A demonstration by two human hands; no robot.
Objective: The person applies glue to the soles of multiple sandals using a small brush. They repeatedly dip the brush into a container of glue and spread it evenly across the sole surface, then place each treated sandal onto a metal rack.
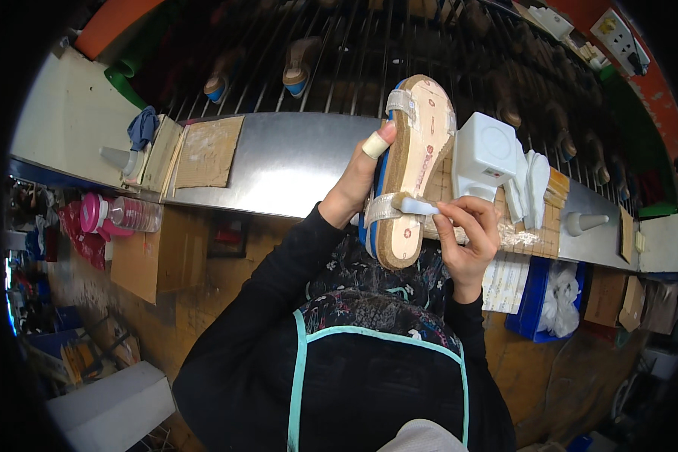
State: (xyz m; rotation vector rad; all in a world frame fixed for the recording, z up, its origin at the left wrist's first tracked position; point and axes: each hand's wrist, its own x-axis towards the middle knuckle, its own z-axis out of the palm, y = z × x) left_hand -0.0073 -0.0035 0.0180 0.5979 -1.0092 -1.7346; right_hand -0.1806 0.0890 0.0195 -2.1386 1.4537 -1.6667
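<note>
1. Left hand [358, 181], thumb taped, grips the sandal [410, 169] by its edge; we hold it sole-up above the metal counter [279, 162].
2. Our right hand [467, 237] pinches a small white eraser block [416, 205] against the sandal's pale sole, just beside a clear strap.
3. Behind the sandal, a white box [484, 154] sits on the counter; cardboard sheets [207, 151] lie well to the left.

left hand [352, 188] gripping sandal [410, 169], right hand [468, 235] rubbing eraser [417, 205]
</note>
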